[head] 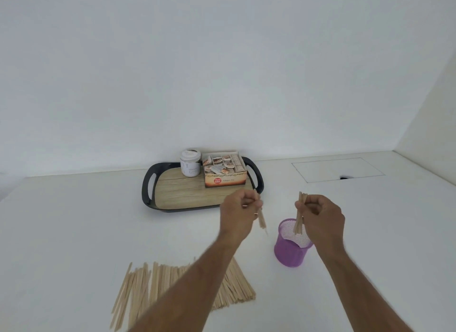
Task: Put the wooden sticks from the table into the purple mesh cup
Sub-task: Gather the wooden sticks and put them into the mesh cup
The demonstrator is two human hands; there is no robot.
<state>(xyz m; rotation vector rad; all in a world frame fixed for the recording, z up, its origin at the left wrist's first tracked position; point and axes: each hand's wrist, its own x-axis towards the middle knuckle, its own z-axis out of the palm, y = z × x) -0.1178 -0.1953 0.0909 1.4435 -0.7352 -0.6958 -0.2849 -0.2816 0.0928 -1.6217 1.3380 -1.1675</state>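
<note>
Mid-load here: right hand (320, 214) has its grip closed on a few sticks (299, 217) over the purple mesh cup (291, 249), left hand (238, 214) grips more (261, 219) just left of it. Next up, drop them in. Big pile (153, 282) waits on the near surface (74, 233).

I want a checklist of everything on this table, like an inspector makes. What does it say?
Surface: white table, with a rectangular outlined panel at far right.
Job's things: purple mesh cup upright; pile of wooden sticks near the front edge.
Clutter: black-rimmed tray holding a white jar and an open box of sachets.
Hands: left hand grips a few sticks; right hand holds a bundle above the cup.
Cables: nothing seen.
Surroundings: plain white walls.
</note>
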